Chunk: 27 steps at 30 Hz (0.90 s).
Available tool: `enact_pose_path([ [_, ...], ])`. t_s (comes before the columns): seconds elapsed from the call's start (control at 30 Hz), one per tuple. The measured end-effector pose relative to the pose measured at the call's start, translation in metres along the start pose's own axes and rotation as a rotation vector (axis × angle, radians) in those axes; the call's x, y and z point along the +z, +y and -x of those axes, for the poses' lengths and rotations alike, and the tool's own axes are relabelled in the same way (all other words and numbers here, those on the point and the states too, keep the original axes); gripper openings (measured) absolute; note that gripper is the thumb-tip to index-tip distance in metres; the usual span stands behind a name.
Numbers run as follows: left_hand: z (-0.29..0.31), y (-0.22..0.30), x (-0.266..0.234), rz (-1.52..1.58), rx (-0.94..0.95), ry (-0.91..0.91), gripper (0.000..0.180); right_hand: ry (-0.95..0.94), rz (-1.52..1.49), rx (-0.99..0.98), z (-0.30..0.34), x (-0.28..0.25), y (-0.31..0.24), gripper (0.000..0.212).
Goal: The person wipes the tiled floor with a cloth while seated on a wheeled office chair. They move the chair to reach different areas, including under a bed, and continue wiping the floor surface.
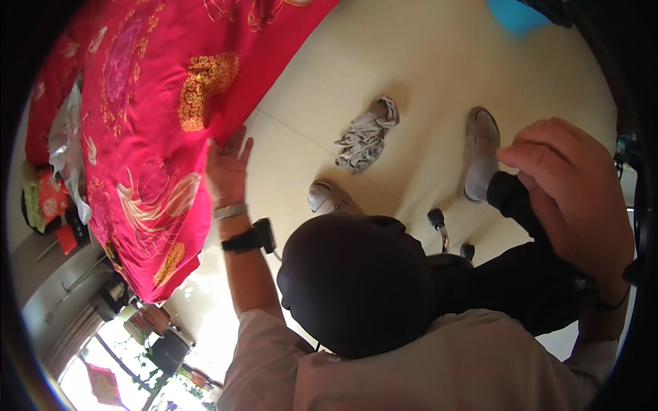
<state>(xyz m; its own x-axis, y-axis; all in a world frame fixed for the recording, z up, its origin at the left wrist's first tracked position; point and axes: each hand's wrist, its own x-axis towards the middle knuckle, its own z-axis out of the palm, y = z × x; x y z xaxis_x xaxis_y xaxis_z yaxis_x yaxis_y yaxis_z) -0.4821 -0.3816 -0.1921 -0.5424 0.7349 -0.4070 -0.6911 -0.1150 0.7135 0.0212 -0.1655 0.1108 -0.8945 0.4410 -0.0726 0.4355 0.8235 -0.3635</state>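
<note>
A glossy red cover point(154, 147) with gold and pink floral patterns spreads over the left side, its edge hanging down toward me. My left hand point(227, 171) is at this edge, its thumb side against the fabric and its fingers apart. Beyond the hand is bare tiled floor. My right hand point(572, 185) is raised at the right, apart from the cover. Its fingers are curled in toward the thumb, and whatever may lie inside them is hidden.
A crumpled grey-and-white cloth point(367, 140) lies on the floor point(301, 89), between the cover and my grey shoe point(482, 154). Chair casters point(437, 219) stand near my legs. A dark rounded shape point(349, 284) blocks the lower middle. A blue thing point(517, 15) shows at the top.
</note>
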Motion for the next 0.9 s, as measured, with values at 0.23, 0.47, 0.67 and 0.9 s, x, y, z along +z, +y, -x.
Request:
enact_pose_path([
  [0.23,-0.026,0.249,0.065,-0.13,0.4,-0.292,0.057,-0.036,0.016,-0.058,0.019,-0.003,0.0,0.028],
  [0.47,-0.135,0.229,0.045,-1.937,0.721,0.28,0.061,-0.002,0.14,-0.154,0.037,-0.006,0.002,0.026],
  [0.67,-0.121,0.219,0.1,-2.57,0.337,0.489,0.055,-0.151,0.213,-0.167,0.035,-0.011,-0.01,0.021],
  [0.9,-0.103,0.171,0.219,-2.454,0.804,0.075,0.069,-0.105,0.148,0.167,0.029,-0.017,-0.003,0.021],
])
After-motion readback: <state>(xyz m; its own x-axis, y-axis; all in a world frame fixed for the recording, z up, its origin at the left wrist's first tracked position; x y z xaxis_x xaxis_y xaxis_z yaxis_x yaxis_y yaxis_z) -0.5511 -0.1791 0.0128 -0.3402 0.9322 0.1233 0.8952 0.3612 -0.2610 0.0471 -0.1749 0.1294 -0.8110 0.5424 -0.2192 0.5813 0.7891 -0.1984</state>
